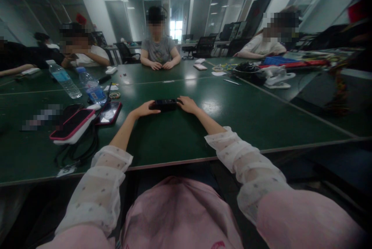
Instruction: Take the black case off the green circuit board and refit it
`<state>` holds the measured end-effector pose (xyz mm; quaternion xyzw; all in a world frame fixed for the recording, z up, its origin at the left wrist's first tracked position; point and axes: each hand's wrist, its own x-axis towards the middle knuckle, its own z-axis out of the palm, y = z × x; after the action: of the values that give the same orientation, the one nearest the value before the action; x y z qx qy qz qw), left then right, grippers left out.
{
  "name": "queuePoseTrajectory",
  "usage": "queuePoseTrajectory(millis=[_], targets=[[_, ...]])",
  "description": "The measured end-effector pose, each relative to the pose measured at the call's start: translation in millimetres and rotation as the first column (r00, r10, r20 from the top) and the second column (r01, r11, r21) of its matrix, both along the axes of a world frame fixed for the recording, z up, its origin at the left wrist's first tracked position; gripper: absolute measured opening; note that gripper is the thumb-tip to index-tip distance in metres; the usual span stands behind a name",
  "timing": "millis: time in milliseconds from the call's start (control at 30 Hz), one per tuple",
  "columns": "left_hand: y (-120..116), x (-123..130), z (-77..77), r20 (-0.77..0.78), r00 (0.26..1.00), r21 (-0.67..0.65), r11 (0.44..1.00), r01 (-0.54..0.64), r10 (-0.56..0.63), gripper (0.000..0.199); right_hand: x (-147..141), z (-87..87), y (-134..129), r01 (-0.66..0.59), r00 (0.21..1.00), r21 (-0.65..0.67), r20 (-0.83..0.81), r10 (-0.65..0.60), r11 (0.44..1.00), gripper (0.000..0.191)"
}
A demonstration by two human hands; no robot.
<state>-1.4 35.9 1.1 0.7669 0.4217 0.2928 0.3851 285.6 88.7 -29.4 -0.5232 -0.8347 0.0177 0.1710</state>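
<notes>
A small black box-shaped object (166, 104), with a dark glossy upper face like a screen, rests on the green table in front of me. I cannot make out exactly what it is. My left hand (145, 109) grips its left end, with the thumb along the near side and the fingers behind. At the opposite end, the fingers of my right hand (187, 105) are bent against the right edge. Both arms stretch forward over the table in sheer white sleeves.
Left on the green table (162, 136) lie a pink-rimmed phone (74, 124) on a white block, another phone (109, 113), black cables and two water bottles (64, 80) (92, 88). Rightward are a black bundle (248, 71) and a white device (279, 78). Several people sit around.
</notes>
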Motion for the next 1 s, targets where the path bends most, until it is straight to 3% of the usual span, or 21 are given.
queuePoseTrajectory(millis=[167, 367, 567, 667, 800, 900, 1000], targets=[[4.4, -0.6, -6.1, 0.09, 0.995, -0.001, 0.999, -0.032, 0.032, 0.059, -0.4, -0.4, 0.8, 0.003, 1.0, 0.017, 0.008, -0.003, 1.0, 0.046], [21.0, -10.3, -21.9, 0.111, 0.978, 0.115, 0.975, -0.189, 0.177, 0.07, 1.1, -2.9, 3.5, -0.012, 1.0, 0.029, 0.01, 0.012, 1.0, 0.046], [23.2, -12.0, -23.8, 0.111, 0.963, 0.137, 0.956, -0.259, 0.245, 0.068, 1.4, -3.4, 3.5, -0.015, 1.0, 0.03, 0.001, 0.015, 0.999, 0.048], [25.0, -12.5, -27.1, 0.071, 0.928, 0.155, 0.915, -0.373, 0.366, 0.071, 1.0, -2.1, 2.4, -0.018, 1.0, 0.019, -0.008, 0.018, 1.0, 0.049], [25.0, -13.4, -33.1, -0.036, 0.845, 0.279, 0.818, -0.504, 0.533, 0.078, 1.0, 0.0, 0.3, -0.012, 1.0, 0.009, -0.005, 0.012, 1.0, 0.048], [20.0, -7.5, -30.7, -0.11, 0.875, 0.303, 0.854, -0.423, 0.472, 0.077, 0.9, 0.8, -0.9, -0.013, 1.0, 0.007, -0.004, 0.013, 1.0, 0.048], [11.9, 7.0, -20.9, -0.135, 0.961, 0.204, 0.956, -0.212, 0.242, 0.061, 0.2, 0.6, -1.1, -0.005, 1.0, 0.007, -0.002, 0.005, 1.0, 0.047]])
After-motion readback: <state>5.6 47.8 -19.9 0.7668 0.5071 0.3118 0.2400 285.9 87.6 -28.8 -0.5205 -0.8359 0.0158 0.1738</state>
